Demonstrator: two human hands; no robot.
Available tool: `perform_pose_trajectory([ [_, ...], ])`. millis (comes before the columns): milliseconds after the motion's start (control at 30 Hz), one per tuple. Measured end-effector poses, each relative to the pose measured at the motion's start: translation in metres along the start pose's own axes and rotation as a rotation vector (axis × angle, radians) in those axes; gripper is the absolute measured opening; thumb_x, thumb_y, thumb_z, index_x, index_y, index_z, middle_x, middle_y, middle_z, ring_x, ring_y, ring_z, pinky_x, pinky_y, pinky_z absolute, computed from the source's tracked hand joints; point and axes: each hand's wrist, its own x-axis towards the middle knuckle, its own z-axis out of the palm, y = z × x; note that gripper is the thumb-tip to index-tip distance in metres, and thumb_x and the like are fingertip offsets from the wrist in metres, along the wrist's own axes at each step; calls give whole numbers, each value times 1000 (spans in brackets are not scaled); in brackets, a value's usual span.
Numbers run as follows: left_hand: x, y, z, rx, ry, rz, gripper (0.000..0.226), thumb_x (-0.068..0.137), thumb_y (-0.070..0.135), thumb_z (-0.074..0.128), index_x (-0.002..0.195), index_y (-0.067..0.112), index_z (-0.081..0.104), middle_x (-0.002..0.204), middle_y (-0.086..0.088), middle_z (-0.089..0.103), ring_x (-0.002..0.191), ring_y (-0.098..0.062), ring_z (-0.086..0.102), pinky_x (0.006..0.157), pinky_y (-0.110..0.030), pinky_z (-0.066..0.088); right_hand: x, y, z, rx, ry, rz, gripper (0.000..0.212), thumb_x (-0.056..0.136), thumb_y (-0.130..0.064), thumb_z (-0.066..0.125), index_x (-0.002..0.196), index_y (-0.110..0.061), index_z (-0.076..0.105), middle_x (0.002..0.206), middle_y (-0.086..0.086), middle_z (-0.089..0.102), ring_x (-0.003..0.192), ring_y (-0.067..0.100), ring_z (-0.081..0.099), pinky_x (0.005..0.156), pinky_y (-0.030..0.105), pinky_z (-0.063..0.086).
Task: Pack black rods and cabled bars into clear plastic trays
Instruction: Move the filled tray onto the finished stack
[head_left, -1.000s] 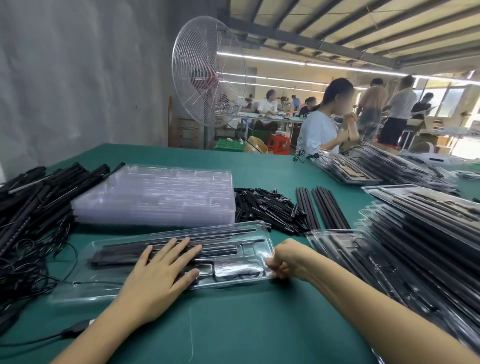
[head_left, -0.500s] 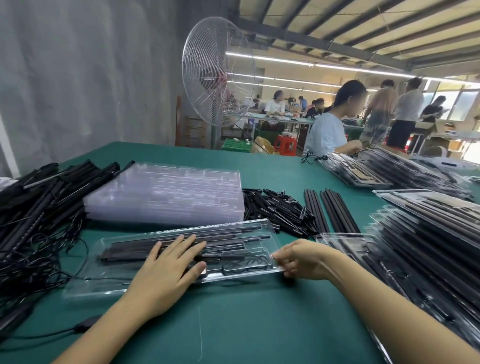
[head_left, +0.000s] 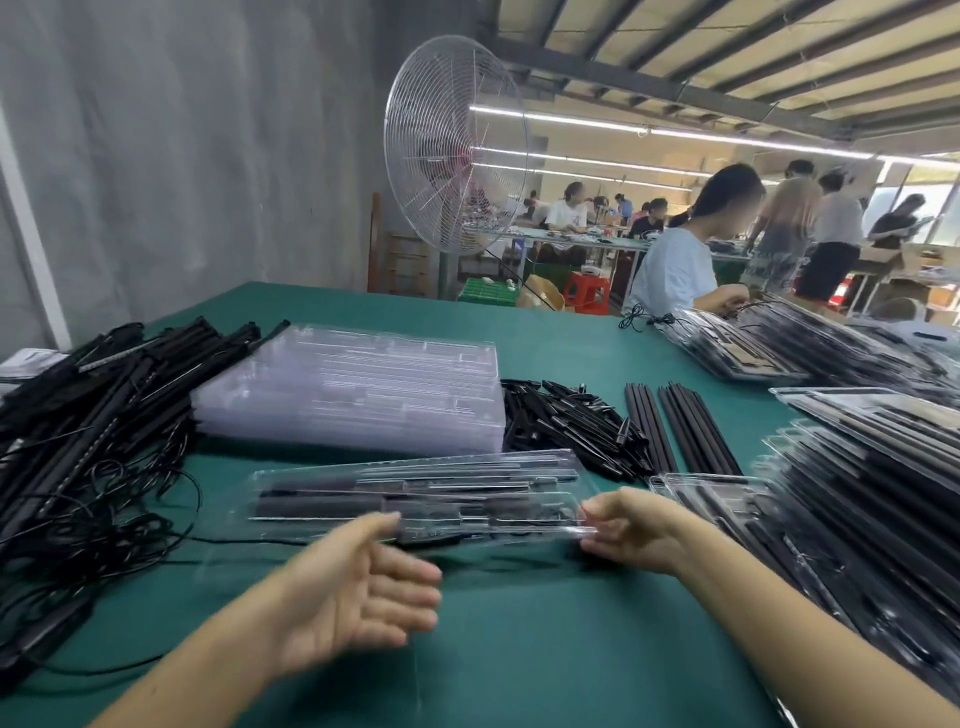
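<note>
1. Right now your right hand (head_left: 631, 525) pinches the right end of the tray (head_left: 415, 493), with the fingers curled over its edge. The tray has black pieces in its slots. It sits in front of you over the table (head_left: 519, 649) and looks lifted at that end, though blur makes this uncertain.
2. Your left hand (head_left: 358, 582) is spread, palm turned inward, and holds nothing. Its thumb is just beside the tray's near edge; blur hides whether it touches.
3. With only one end held, the thin plastic could flex or twist. The pieces might then slide or pop out of their slots. Get the left hand under the tray before carrying it.
4. A cable from the cabled bars (head_left: 88, 415) runs across the table toward the tray's left end. It could snag the tray and drag the pile along.
5. Just behind the tray are the empty trays (head_left: 348, 395). Beyond its right end are the small parts (head_left: 566, 426) and the rods (head_left: 680, 426).
6. The packed trays (head_left: 857, 493) crowd your right side, and one lies just beside your right hand. A wide swing that way could knock them, so lift before moving across.
7. The fan (head_left: 457, 145) and the worker (head_left: 675, 270) are well apart from the tray and block nothing.
</note>
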Motion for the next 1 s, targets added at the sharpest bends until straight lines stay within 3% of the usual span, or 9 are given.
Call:
perform_pose_trajectory([
  [100, 2, -21, 8, -335, -150, -211, 68, 86, 44, 50, 113, -19, 54, 106, -37, 62, 80, -44, 69, 43, -39, 56, -1, -1, -5, 20, -31, 5, 24, 89, 8, 43, 71, -6, 50, 52, 2, 55, 36, 9, 52, 50, 28, 55],
  [167, 10, -31, 17, -553, -69, -110, 66, 88, 42, 54, 123, -13, 45, 111, -36, 61, 87, -41, 68, 54, -45, 58, -1, -2, -6, 10, -53, -21, 26, 88, 11, 40, 71, -7, 49, 52, 1, 51, 33, 7, 46, 42, 24, 51],
  [267, 22, -27, 28, -780, 116, 92, 53, 92, 32, 55, 139, 16, 37, 134, -30, 46, 115, -39, 55, 89, -45, 53, -3, -2, -7, 22, -129, -94, 24, 88, 15, 42, 75, -5, 49, 59, 4, 51, 41, 7, 37, 35, 15, 36],
  [333, 27, -21, 37, -852, 168, 163, 41, 93, 24, 56, 131, 14, 44, 131, -26, 46, 124, -37, 48, 98, -43, 44, -4, 0, -8, 3, -145, -148, 26, 88, 14, 44, 72, -6, 45, 58, 6, 54, 49, 11, 37, 37, 14, 31],
  [433, 38, -15, 46, -853, 196, 248, 11, 92, 14, 57, 101, 9, 52, 90, -16, 62, 95, -30, 63, 80, -39, 49, -7, 0, -7, 5, -138, -219, 24, 88, 13, 45, 72, -4, 46, 55, 6, 59, 45, 11, 50, 40, 16, 39],
  [500, 45, -13, 48, -838, 242, 272, 6, 93, 13, 56, 96, 10, 51, 84, -14, 65, 78, -26, 64, 68, -37, 50, -11, -2, -7, -10, -137, -258, 19, 89, 11, 47, 75, -2, 48, 58, 6, 61, 45, 10, 54, 49, 21, 45],
  [600, 52, -12, 48, -809, 273, 277, 7, 91, 10, 58, 90, 11, 51, 83, -13, 63, 74, -24, 62, 66, -36, 51, -12, -2, -9, -45, -103, -291, 20, 89, 10, 49, 74, -3, 51, 68, 9, 63, 54, 14, 60, 60, 29, 49],
  [733, 56, -12, 44, -816, 264, 274, 6, 90, 7, 59, 87, 9, 54, 77, -13, 64, 74, -24, 62, 58, -34, 58, -10, 8, -6, -65, -68, -309, 20, 90, 10, 48, 75, -3, 51, 70, 11, 64, 58, 16, 60, 58, 30, 48],
  [1000, 57, -8, 42, -843, 210, 320, 10, 91, 2, 55, 83, 6, 58, 66, -8, 68, 72, -19, 62, 46, -21, 54, -12, 11, 0, -58, -68, -343, 18, 92, 5, 49, 78, -5, 52, 79, 14, 65, 65, 19, 59, 63, 32, 47],
])
